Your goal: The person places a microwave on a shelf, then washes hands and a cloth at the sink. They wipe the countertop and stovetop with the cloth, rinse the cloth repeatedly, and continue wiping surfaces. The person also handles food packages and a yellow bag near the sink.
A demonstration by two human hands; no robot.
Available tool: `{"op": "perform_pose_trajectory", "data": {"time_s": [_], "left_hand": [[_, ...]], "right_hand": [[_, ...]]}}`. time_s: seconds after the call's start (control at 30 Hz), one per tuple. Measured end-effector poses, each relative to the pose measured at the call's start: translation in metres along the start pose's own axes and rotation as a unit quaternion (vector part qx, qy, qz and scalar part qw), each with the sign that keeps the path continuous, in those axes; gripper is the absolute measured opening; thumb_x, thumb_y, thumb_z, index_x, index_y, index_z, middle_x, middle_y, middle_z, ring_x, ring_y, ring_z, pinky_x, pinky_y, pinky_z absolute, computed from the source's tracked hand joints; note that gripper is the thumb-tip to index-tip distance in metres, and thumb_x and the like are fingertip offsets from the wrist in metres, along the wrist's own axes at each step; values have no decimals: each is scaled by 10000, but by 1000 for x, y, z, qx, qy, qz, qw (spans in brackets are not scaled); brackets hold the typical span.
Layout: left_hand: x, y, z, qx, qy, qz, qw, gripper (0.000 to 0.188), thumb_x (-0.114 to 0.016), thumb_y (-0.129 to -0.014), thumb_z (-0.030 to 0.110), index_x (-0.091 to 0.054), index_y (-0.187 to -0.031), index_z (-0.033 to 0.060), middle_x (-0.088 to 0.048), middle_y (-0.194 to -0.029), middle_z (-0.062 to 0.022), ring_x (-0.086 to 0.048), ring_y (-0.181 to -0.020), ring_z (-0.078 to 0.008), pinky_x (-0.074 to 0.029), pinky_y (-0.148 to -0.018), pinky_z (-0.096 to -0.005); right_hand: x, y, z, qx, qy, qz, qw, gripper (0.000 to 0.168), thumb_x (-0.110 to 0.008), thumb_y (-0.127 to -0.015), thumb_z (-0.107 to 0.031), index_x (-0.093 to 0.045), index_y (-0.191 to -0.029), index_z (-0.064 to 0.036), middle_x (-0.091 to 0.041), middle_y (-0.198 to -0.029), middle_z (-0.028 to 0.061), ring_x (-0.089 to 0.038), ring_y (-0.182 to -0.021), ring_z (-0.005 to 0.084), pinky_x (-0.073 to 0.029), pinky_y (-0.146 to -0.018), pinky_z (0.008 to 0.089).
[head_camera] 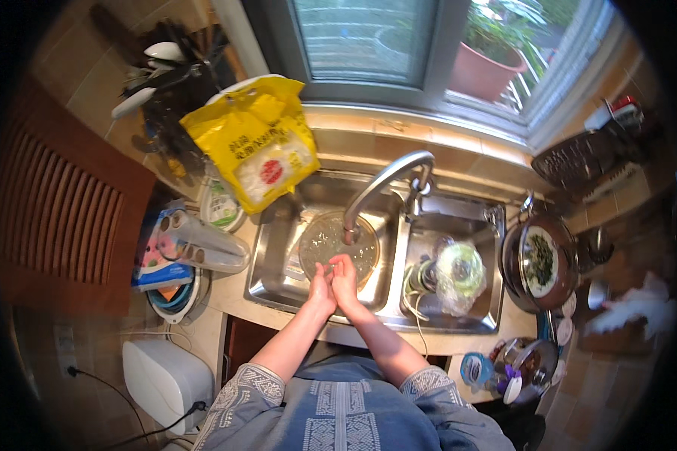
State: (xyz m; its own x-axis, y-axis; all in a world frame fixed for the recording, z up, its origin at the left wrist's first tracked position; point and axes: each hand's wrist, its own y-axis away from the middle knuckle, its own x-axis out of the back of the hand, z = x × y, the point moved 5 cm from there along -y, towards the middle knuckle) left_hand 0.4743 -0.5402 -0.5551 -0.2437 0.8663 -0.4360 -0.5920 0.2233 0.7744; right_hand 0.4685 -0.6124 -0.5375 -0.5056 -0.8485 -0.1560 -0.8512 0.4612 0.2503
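My left hand (pixel 322 288) and my right hand (pixel 344 277) are held together over the near edge of a round bowl of water (pixel 338 245). The palms look turned up, with the fingers slightly curled; no object shows in them. The bowl stands in the left basin of a stainless steel double sink (pixel 271 265). Above the bowl hangs the spout of a curved metal faucet (pixel 383 177), its tip just beyond my fingertips. Whether water is running from it, I cannot tell.
In the right basin lies a green thing in clear plastic (pixel 461 277), with a cord. A yellow food bag (pixel 259 146) leans over the left basin's back corner. Pans with a glass lid (pixel 539 262) stand right of the sink; clear plastic containers (pixel 209 242) lie left.
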Motion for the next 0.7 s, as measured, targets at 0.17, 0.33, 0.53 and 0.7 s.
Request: {"op": "perform_pose_trajectory", "data": {"time_s": [0.17, 0.33, 0.53, 0.7], "left_hand": [[-20, 21, -18, 93, -23, -106, 990, 524, -260, -1003, 529, -394, -1327, 140, -505, -1311, -100, -540, -1129, -249, -470, -879, -433], [-5, 19, -32, 101, -175, -50, 978, 443, -378, -1001, 445, -408, -1351, 174, -452, -1346, -58, -489, -1166, -223, -445, -896, -422], [22, 28, -27, 60, -279, -40, 958, 371, -503, -970, 296, -476, -1322, 183, -465, -1325, -22, -442, -1209, -206, -414, -953, -388], [22, 43, -40, 39, -420, -37, 906, 338, -512, -961, 243, -524, -1288, 159, -512, -1293, -16, -503, -1121, -160, -428, -916, -334]], "right_hand": [[34, -2, -14, -2, 193, 43, 980, 100, -411, -899, -35, -486, -948, -80, -627, -765, 127, -636, -726, 286, -467, -604, 418], [78, 7, 10, -23, 354, 21, 935, 90, -448, -953, -157, -456, -1009, -88, -628, -863, 185, -617, -817, 417, -450, -672, 525], [134, 71, 12, 12, 575, -158, 802, 285, -534, -918, -255, -513, -1159, -105, -471, -1340, 122, -410, -1275, 312, -364, -983, 496], [154, 116, 14, 61, 662, -178, 725, 513, -516, -933, -314, -405, -1405, -149, -293, -1520, 67, -181, -1432, 303, -104, -1137, 580]]}}
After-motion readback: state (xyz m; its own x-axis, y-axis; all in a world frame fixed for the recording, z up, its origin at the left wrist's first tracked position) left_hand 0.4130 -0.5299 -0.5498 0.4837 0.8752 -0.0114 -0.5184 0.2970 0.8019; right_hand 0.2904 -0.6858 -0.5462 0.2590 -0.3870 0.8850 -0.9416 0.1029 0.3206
